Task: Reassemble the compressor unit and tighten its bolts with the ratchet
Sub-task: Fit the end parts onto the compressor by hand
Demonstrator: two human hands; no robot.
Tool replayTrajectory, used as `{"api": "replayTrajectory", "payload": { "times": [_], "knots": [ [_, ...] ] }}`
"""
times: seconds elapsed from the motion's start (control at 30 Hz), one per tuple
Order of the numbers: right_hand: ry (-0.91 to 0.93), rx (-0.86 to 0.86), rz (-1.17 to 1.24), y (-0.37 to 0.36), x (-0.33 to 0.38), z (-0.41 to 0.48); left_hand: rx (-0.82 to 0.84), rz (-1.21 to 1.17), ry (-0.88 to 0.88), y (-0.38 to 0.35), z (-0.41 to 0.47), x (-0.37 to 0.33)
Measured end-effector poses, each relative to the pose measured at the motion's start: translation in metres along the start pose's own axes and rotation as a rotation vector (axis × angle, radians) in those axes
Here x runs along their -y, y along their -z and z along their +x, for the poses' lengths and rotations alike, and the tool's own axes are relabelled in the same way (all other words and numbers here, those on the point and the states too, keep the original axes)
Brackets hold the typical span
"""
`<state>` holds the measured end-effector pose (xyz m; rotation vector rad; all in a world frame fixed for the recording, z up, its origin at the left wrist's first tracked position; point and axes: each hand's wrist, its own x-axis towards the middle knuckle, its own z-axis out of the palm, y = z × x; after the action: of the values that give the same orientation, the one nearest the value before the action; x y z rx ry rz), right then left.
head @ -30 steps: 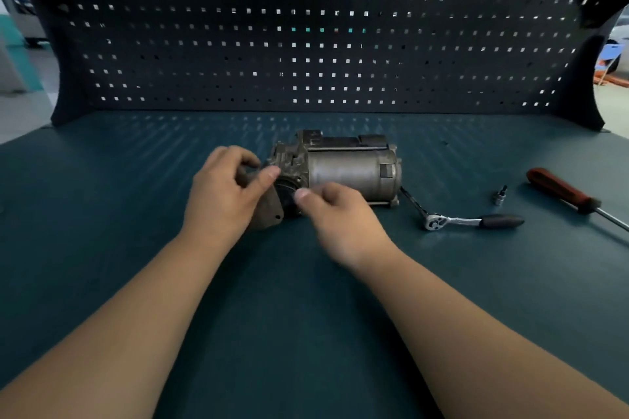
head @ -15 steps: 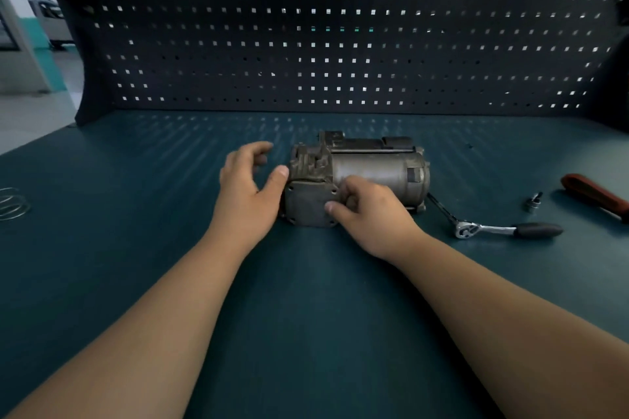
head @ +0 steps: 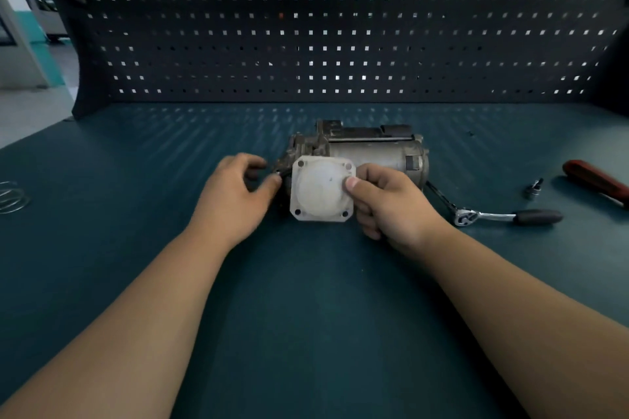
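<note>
early stage, by the look of it. compressor (head: 371, 153) lies on its side mid tabletop (head: 306, 299), long body running left to right. right hand (head: 388, 204) pinches the pale square cover plate (head: 321, 189) by its right edge, thumb on the face, holding it up in front of the compressor's near left end; not seated as far as i can judge. all four corner holes in the plate look empty, so no bolts are in. ratchet (head: 493, 214) lies untouched on the tabletop right of the compressor, a small socket (head: 534, 188) beyond it, not fitted. left to do: seat the plate, start the bolts, tighten. left hand (head: 235, 194) sits at the compressor's left end, fingers curled, thumb tip by a dark part there; cannot tell if it grips anything. the plate hides the mating face. no bolts visible anywhere. red-handled screwdriver (head: 595, 180) is cut off at the right edge, a wire coil (head: 12, 196) at the left edge.
</note>
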<state>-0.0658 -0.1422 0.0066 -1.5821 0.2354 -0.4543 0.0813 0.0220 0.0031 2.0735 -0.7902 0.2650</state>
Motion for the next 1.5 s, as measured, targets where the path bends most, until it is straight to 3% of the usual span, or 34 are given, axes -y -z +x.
{"api": "replayTrajectory", "payload": {
  "times": [0.07, 0.1, 0.2, 0.27, 0.33, 0.37, 0.43, 0.53, 0.63, 0.7, 0.83, 1.03, 1.13, 1.37, 1.43, 1.5],
  "knots": [
    [0.182, -0.093, -0.226, -0.006, 0.007, -0.006, -0.153, -0.041, 0.079, 0.009, 0.000, -0.009],
    [0.355, -0.167, -0.433, -0.011, 0.011, -0.009, -0.135, -0.097, 0.149, 0.015, 0.001, -0.013],
    [0.851, -0.235, -0.927, -0.023, 0.015, -0.018, 0.264, -0.312, 0.403, 0.028, 0.002, -0.027],
    [0.985, -0.137, -1.046, -0.023, 0.013, -0.018, 0.519, -0.468, 0.471, 0.027, -0.001, -0.030],
    [1.029, -0.089, -1.144, -0.017, 0.013, -0.017, 0.614, -0.599, 0.481, 0.026, -0.003, -0.029],
    [0.994, -0.105, -1.184, -0.013, 0.011, -0.016, 0.630, -0.668, 0.488, 0.026, -0.004, -0.028],
    [0.715, -0.146, -1.111, -0.008, 0.010, -0.016, 0.667, -0.779, 0.489, 0.028, -0.005, -0.024],
    [0.268, -0.165, -0.708, -0.002, 0.003, -0.009, 0.742, -0.779, 0.455, 0.031, -0.007, -0.020],
    [0.099, -0.164, -0.424, 0.002, 0.004, -0.005, 0.757, -0.756, 0.426, 0.031, -0.008, -0.016],
    [0.038, -0.056, -0.447, -0.001, 0.005, -0.005, 0.778, -0.756, 0.411, 0.031, -0.008, -0.014],
    [0.016, 0.076, -0.587, -0.009, 0.004, -0.010, 0.825, -0.667, 0.385, 0.028, -0.009, -0.010],
    [0.442, 0.209, -1.054, -0.013, 0.022, -0.022, 0.779, -0.494, 0.355, 0.036, -0.003, -0.004],
    [0.454, 0.251, -1.113, -0.009, 0.028, -0.022, 0.657, -0.418, 0.350, 0.033, -0.001, -0.002],
    [0.237, 0.075, -1.001, 0.025, 0.030, -0.014, 0.444, 0.010, 0.061, 0.018, -0.004, 0.000],
    [0.186, -0.001, -0.825, 0.026, 0.029, -0.012, 0.435, 0.037, 0.020, 0.015, -0.005, -0.002],
    [0.126, -0.076, -0.436, 0.019, 0.028, -0.011, 0.418, 0.024, 0.020, 0.012, -0.005, -0.006]
  ]
}}
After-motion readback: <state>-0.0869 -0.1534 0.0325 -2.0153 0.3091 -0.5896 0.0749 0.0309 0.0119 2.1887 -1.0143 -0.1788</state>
